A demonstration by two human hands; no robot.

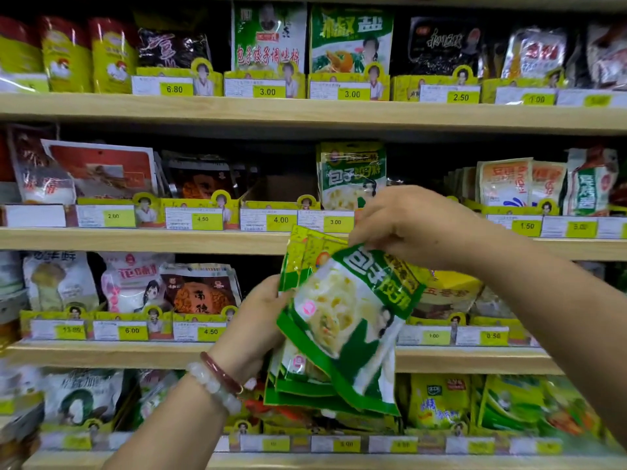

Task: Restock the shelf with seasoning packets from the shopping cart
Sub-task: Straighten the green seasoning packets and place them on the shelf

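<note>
Green packets: a fanned stack (325,334) of seasoning packets, in front of the shelves.
Left hand (258,320): fingers wrapped around the stack's left edge, so it stays bundled.
Right hand (407,225): fingers pinching the front packet's top edge, likely to peel it off.
Matching packet (351,174): standing on the middle shelf (135,240), just above the right fingers; probably the target slot.
Cart: out of view.

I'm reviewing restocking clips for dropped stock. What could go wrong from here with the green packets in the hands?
1. The left hand holds a fanned stack of green packets by one edge; the lower ones might slide out.
2. The right hand pinches only the top corner of the front packet, so it could slip or swing.
3. The matching packet on the shelf stands upright alone and could topple if bumped.
</note>
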